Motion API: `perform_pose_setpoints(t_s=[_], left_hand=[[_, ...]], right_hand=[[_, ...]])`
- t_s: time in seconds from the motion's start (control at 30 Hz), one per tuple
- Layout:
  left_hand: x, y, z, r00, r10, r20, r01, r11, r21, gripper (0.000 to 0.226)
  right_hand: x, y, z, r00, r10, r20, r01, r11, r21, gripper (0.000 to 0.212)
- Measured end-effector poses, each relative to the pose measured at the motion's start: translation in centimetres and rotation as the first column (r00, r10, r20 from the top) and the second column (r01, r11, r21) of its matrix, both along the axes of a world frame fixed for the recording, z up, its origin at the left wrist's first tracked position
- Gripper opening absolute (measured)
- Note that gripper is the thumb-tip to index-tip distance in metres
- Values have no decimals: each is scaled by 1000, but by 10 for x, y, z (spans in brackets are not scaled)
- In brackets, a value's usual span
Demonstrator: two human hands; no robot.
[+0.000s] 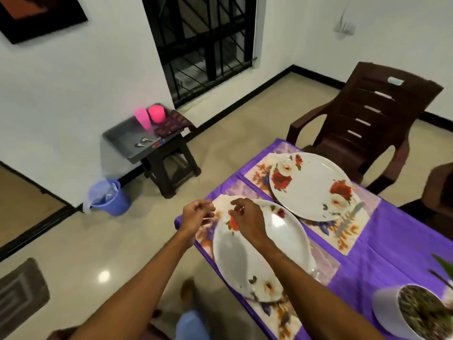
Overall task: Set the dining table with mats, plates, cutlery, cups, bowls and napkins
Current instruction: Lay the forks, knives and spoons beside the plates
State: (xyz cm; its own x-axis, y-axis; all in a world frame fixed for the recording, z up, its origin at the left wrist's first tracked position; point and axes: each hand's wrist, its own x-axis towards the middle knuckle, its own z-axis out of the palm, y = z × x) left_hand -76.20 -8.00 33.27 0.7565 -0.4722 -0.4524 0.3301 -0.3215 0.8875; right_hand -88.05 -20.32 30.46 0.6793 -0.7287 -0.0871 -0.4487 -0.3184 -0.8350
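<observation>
Metal cutlery (pixel 143 141) is lying on the grey plastic tray (pixel 117 137) ahead-left, nearer the left hand (pixel 196 214). It and the right hand (pixel 246 218) are hovering curled over the white floral plate (pixel 235 261); held contents unclear.

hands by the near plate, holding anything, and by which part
Cannot be told: left hand and right hand curl by the near plate, too blurred.

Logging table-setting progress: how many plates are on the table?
2. The far round white floral plate sits by the brown plastic chair; the near round white floral plate sits partly under the right hand. None appears hidden.
</observation>
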Motion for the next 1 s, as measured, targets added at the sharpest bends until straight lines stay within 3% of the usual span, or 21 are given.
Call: perform_pose_setpoints(t_s=[0.47, 0.67, 1.0], left_hand=[[315, 24, 5, 998, -28, 62, 24, 998, 62, 18], [417, 12, -9, 997, -32, 73, 24, 994, 102, 16], [578, 2, -28, 993, 113, 39, -118, 979, 164, 14]], right_hand=[[312, -3, 1, 994, 59, -95, -66, 995, -76, 40], [429, -26, -16, 988, 107, -111, -111, 993, -29, 40], [619, -35, -40, 957, 256, -139, -247, 966, 83, 37]])
